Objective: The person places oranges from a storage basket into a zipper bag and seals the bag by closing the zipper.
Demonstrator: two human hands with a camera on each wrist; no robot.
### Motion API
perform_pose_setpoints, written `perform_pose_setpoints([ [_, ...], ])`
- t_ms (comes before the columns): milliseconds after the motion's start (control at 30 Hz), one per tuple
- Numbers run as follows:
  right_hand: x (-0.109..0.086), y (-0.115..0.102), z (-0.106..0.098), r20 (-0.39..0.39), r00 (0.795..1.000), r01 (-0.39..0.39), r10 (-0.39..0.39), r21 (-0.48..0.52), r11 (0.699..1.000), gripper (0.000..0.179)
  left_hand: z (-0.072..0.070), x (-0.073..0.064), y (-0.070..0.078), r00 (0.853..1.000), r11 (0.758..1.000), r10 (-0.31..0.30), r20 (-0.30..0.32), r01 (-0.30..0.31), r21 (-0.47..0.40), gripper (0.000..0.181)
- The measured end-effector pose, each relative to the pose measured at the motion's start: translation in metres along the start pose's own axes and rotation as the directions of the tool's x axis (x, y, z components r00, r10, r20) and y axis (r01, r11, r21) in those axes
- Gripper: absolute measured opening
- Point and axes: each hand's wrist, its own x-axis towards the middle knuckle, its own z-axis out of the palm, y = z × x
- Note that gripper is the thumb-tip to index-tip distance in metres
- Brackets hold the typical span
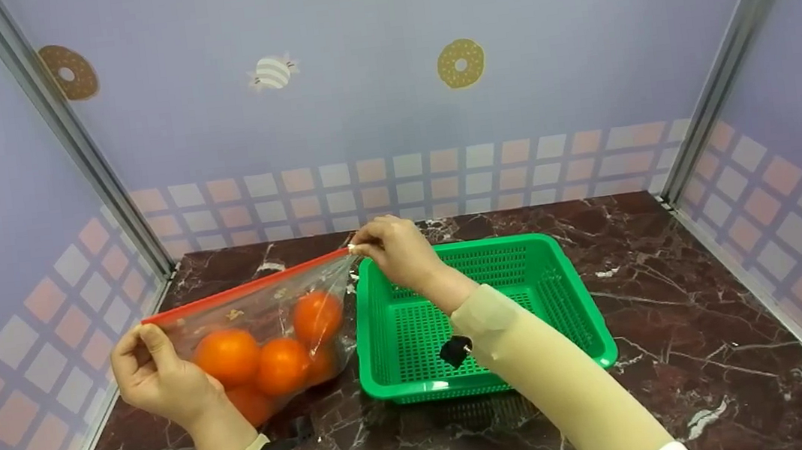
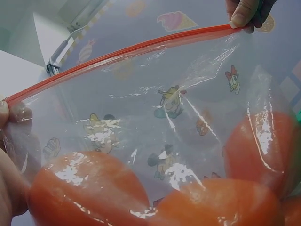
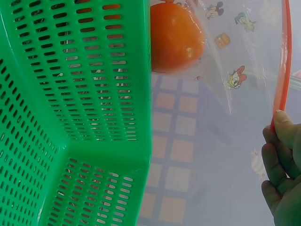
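Observation:
A clear zip bag [image 1: 270, 304] with a red zip strip and cartoon prints hangs stretched between both hands, and its strip looks pressed together. Inside lie several round orange fruits [image 1: 285, 365], bunched toward the bottom. My left hand [image 1: 165, 376] pinches the lower left end of the strip between thumb and fingers. At the other end, my right hand [image 1: 404, 251] pinches the strip's corner, higher up and beside the green basket. In the right wrist view the right thumb and fingers [image 3: 284, 125] hold that corner, with one orange fruit [image 3: 176, 37] showing through the plastic.
A green perforated plastic basket [image 1: 490, 381] stands right of the bag on the dark marbled tabletop [image 1: 685, 328]. The right forearm crosses over it. Patterned lilac panels [image 1: 389, 121] enclose the table at the back and both sides.

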Motion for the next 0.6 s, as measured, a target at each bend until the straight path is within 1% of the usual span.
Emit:
perform_pose_setpoints([
  [100, 0.0, -0.002, 0.001, 0.005, 1.0, -0.027, 0.027, 0.02, 0.999, 0.018, -0.001, 0.001, 0.0, 1.0, 1.0, 0.0, -0.008, 0.0, 0.002, 0.012],
  [233, -0.001, -0.012, -0.001, 0.029, 0.992, -0.124, 0.122, 0.069, 0.99, 0.018, -0.002, 0.003, -0.001, 1.0, 1.0, -0.001, -0.013, 0.001, -0.021, 0.011],
  [333, -0.003, -0.024, -0.004, 0.0, 0.984, -0.176, 0.177, 0.082, 0.981, 0.026, -0.002, 0.004, -0.003, 1.0, 0.998, 0.001, -0.008, -0.002, -0.057, 0.012],
  [400, -0.006, -0.036, -0.005, -0.026, 0.982, -0.184, 0.186, 0.085, 0.979, 0.029, -0.002, 0.004, -0.004, 1.0, 0.997, 0.002, -0.006, -0.002, -0.08, 0.012],
  [433, -0.008, -0.041, -0.005, -0.018, 0.981, -0.191, 0.193, 0.091, 0.977, 0.029, -0.001, 0.003, -0.004, 1.0, 0.997, 0.003, -0.007, -0.004, -0.079, 0.012],
  [467, -0.01, -0.048, -0.005, 0.012, 0.979, -0.203, 0.203, 0.105, 0.973, 0.028, 0.0, 0.003, -0.004, 1.0, 0.997, 0.004, -0.009, -0.004, -0.076, 0.012],
  [533, -0.015, -0.06, -0.002, 0.128, 0.967, -0.237, 0.221, 0.121, 0.964, 0.025, 0.001, 0.001, -0.003, 1.0, 0.999, 0.005, -0.012, -0.005, -0.053, 0.013],
  [567, -0.018, -0.066, 0.0, 0.198, 0.954, -0.252, 0.225, 0.124, 0.96, 0.025, 0.003, -0.001, -0.002, 1.0, 1.0, 0.006, -0.009, -0.006, -0.029, 0.013],
  [600, -0.021, -0.071, 0.002, 0.273, 0.935, -0.268, 0.227, 0.121, 0.956, 0.026, 0.004, -0.002, -0.001, 1.0, 1.0, 0.005, -0.003, -0.005, -0.005, 0.014],
])
